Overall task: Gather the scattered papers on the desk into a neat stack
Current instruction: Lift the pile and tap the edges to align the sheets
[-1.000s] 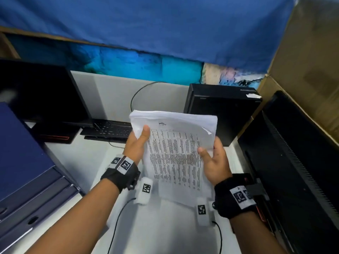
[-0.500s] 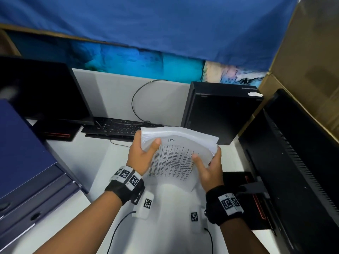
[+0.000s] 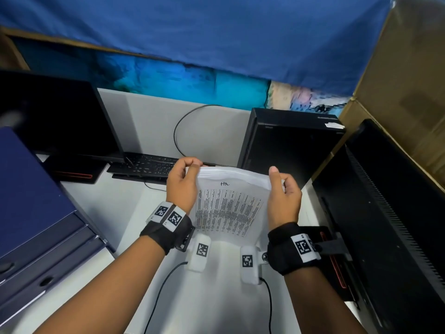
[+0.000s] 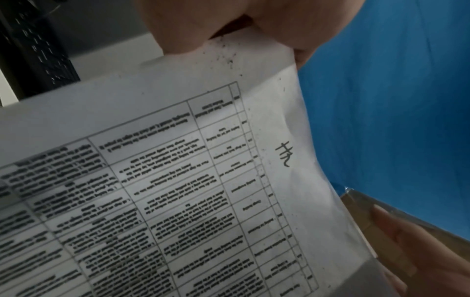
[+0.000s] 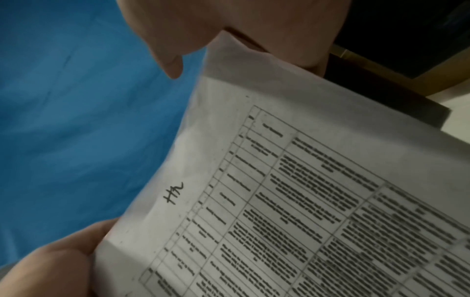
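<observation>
**Two hands hold up a bunch of papers over the desk**

Both hands are wrapped on the same bunch of papers. The left hand grips the top left corner, with its fingers curled over the top edge. The right hand grips the top right corner, thumb up at the front and fingers behind. The hands sit apart, one on each side, and the papers hang between them.

The papers stand up tall above the white desk. I cannot tell if the bottom edge touches the desk. The top sheet has a table full of small print and a little scribble written near the top. The top edge shows many sheets packed together. In the left wrist view the thumb presses on the front of the top sheet, right by the corner.

Each wrist has a black strap with square black and white tags. Thin black wires run from little white boxes by the wrists.

Behind the papers lies a black keyboard. A dark screen stands to the left, and blue folders sit nearer on that side. A black computer box stands behind on the right. A second dark screen is at the right edge. A blue cloth hangs at the back.
</observation>
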`<state>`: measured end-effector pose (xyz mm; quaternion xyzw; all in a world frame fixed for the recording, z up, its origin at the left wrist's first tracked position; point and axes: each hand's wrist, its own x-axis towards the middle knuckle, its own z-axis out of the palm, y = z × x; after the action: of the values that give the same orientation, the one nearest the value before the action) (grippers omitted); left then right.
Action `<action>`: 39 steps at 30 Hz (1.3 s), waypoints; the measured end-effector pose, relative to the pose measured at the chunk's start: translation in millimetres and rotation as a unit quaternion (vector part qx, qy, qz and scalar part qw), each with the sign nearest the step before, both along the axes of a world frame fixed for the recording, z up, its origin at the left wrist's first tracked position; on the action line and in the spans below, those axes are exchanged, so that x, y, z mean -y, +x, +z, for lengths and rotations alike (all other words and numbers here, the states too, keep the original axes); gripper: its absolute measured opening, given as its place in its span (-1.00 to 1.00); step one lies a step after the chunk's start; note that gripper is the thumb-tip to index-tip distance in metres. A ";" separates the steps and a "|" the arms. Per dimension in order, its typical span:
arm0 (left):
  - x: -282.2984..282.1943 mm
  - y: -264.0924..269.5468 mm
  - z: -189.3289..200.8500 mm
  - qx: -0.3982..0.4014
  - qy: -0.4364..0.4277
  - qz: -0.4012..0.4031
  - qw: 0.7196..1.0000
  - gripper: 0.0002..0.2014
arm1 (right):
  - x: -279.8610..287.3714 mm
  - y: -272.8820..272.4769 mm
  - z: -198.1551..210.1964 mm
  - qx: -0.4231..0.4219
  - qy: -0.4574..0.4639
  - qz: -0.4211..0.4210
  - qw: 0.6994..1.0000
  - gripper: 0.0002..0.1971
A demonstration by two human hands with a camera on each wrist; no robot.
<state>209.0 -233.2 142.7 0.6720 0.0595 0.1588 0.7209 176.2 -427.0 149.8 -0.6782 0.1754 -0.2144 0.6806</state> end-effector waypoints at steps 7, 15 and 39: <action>1.5 3.1 2.7 -0.012 -0.009 -0.005 1.000 -0.82 | -0.4 -0.4 -2.9 -0.019 -0.012 -0.016 1.000 -0.82; -12.3 -6.4 -16.1 0.061 -0.002 -0.123 0.991 -0.28 | 9.7 -11.2 -17.0 0.073 -0.013 0.086 0.994 -0.54; -10.8 -30.1 -38.7 -0.010 0.138 -0.116 0.984 -0.52 | 8.3 -37.2 -48.1 -0.014 -0.089 0.121 0.989 -0.39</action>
<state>178.9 -222.4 104.1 0.7690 -0.0337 0.0742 0.6341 139.0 -435.3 101.7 -0.7553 0.0818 -0.1358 0.6359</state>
